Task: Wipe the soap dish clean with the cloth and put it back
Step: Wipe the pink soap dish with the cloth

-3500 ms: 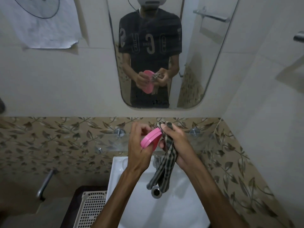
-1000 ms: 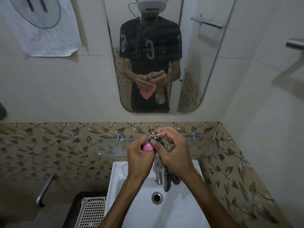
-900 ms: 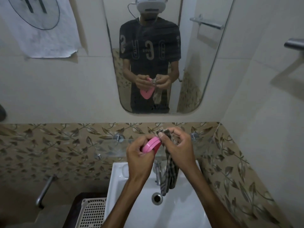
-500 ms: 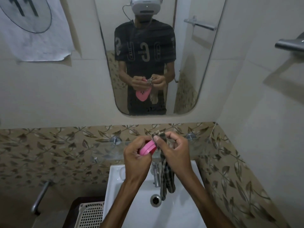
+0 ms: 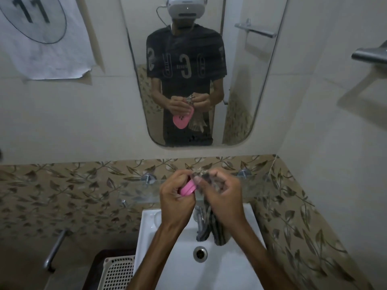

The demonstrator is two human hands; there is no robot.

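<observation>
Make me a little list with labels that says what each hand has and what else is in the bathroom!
left hand: grips the pink soap dish
right hand: pinches the striped cloth against the dish
cloth: its loose end hangs down over the sink, beside the tap
shelf: glass, on the wall behind the hands
mirror: shows the person with dish and cloth
paper: on the wall, upper left
basket: white, left of the sink

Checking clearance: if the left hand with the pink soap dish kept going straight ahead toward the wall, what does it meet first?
Probably the glass shelf: the left hand holding the soap dish sits right at its front edge. Depth is unclear; it may pass above it to the leaf-patterned tiles.
</observation>
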